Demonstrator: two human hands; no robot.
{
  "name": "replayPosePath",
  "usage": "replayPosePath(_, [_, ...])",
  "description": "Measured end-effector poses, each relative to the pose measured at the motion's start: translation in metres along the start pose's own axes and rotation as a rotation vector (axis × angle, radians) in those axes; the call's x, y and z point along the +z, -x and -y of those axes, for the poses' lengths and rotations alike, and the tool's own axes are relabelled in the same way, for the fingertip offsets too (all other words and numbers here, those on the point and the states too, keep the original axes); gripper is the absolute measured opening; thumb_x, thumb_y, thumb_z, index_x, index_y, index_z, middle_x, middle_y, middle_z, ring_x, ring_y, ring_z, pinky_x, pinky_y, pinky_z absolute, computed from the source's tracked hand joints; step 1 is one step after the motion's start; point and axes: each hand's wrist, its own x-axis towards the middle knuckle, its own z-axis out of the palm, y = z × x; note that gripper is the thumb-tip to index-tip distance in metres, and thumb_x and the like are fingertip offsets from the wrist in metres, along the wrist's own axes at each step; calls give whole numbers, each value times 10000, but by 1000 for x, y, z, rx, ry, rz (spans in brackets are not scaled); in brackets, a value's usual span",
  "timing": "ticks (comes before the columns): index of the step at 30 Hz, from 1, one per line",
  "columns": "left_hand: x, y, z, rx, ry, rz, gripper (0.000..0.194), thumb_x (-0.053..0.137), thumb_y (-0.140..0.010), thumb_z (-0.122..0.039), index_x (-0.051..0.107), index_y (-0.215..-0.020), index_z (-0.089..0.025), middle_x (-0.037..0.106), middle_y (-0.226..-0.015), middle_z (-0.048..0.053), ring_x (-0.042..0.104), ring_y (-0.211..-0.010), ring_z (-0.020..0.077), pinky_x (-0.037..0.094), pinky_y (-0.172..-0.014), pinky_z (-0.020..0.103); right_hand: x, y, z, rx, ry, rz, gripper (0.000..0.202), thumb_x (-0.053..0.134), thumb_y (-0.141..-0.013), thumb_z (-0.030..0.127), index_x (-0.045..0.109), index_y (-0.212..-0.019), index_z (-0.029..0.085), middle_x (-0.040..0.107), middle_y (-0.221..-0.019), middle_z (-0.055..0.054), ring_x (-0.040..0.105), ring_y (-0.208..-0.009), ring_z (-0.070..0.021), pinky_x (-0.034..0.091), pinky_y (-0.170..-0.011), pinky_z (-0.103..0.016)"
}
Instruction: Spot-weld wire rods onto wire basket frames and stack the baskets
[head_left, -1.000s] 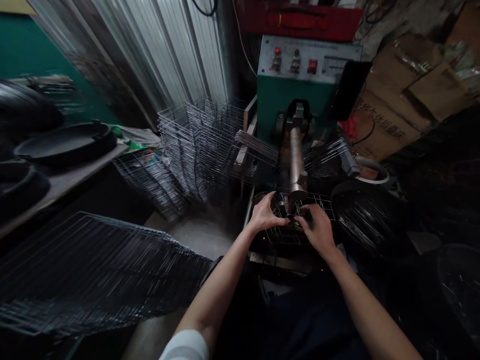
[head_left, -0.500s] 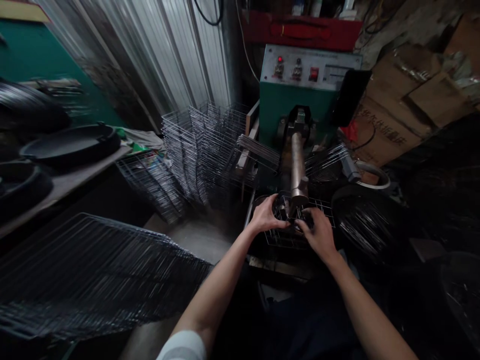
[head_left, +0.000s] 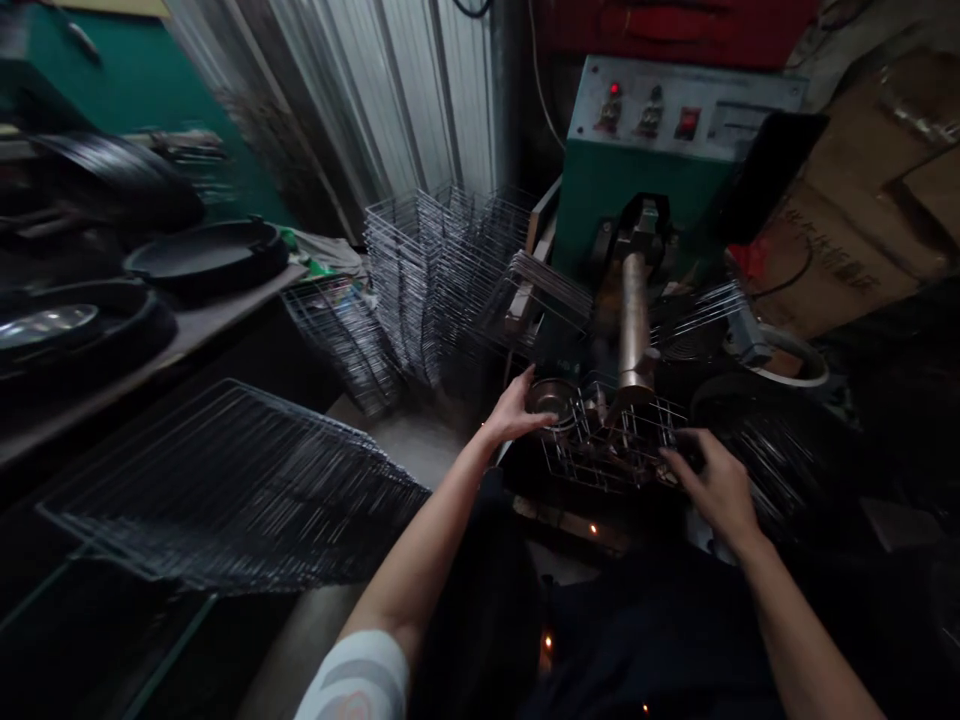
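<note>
A small wire rack [head_left: 592, 462] lies under the rod-like metal arm [head_left: 634, 320] of a green machine [head_left: 600, 195]. My left hand [head_left: 514, 412] is at the rack's left end, thumb and forefinger spread beside a round metal ring [head_left: 553, 400]. Whether it touches the ring is unclear in the dimness. At the right end, my right hand [head_left: 712, 478] has its thumb and fingers closed on the rack's edge. Its fingertips are partly in shadow. Small orange sparks [head_left: 548, 641] glow below the rack.
Tall stacks of wire racks [head_left: 420, 290] stand behind left, and another large stack [head_left: 247, 480] lies nearer. Round black pans [head_left: 217, 255] rest on a bench at left. Cardboard boxes [head_left: 847, 260] lean at right. Bundled wires [head_left: 551, 290] lie by the machine.
My hands have moved apart from beside the arm's tip to the rack's two ends. Orange sparks have appeared below. The view has shifted, so the machine sits farther right.
</note>
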Motion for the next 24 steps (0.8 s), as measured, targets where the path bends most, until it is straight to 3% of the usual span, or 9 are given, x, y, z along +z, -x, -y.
replayPosePath(3, [-10, 12, 16, -96, 104, -61, 947, 785, -682, -454, 378, -1478, -143, 557, -1358, 184, 675, -1046, 257, 562, -923, 434, -23, 29, -30, 94, 98, 9, 429, 503, -936, 612, 624, -1089, 231, 692, -1048, -92, 664, -930, -295, 510, -831, -408])
replayPosePath(7, [2, 26, 19, -30, 77, 32, 969, 835, -641, -446, 399, -1464, -179, 582, -1344, 155, 634, -1157, 277, 516, -1008, 453, -56, 87, -72, 307, 189, -38, 461, 523, -864, 675, 658, -1048, 274, 715, -983, -80, 667, -701, -297, 533, -670, -433])
replayPosePath(11, [28, 31, 11, 87, -21, 109, 1187, 862, -592, -512, 233, -1537, -168, 396, -1533, 196, 436, -1402, 321, 376, -1155, 479, -104, 145, -100, 505, 232, -133, 462, 554, -785, 732, 673, -929, 310, 710, -833, -97, 668, -636, -342, 526, -620, -493])
replayPosePath(15, [49, 27, 5, 177, -96, 133, 1311, 873, -572, -516, 95, -1564, -154, 211, -1624, 210, 236, -1511, 318, 223, -1232, 477, -144, 189, -107, 670, 314, -188, 418, 516, -795, 728, 637, -868, 335, 706, -820, -146, 690, -747, -389, 507, -671, -516])
replayPosePath(18, [60, 21, 5, 160, -56, 124, 1272, 860, -597, -496, 92, -1563, -188, 266, -1607, 194, 327, -1473, 316, 300, -1202, 480, -141, 222, -110, 779, 299, -77, 377, 480, -862, 636, 639, -913, 298, 716, -852, -107, 709, -803, -347, 524, -741, -459])
replayPosePath(21, [67, 15, 6, 81, -13, 92, 1208, 847, -617, -485, 134, -1554, -214, 365, -1554, 183, 425, -1412, 326, 388, -1146, 494, -115, 262, -125, 902, 269, 85, 215, 570, -858, 444, 670, -890, 256, 716, -842, -48, 712, -824, -282, 526, -797, -380])
replayPosePath(24, [70, 16, 3, 21, -7, 84, 1205, 859, -602, -472, 145, -1553, -275, 387, -1541, 162, 428, -1410, 342, 412, -1126, 519, -87, 304, -146, 1090, 295, 188, 147, 684, -775, 284, 686, -902, 211, 714, -921, -75, 687, -941, -293, 510, -847, -368])
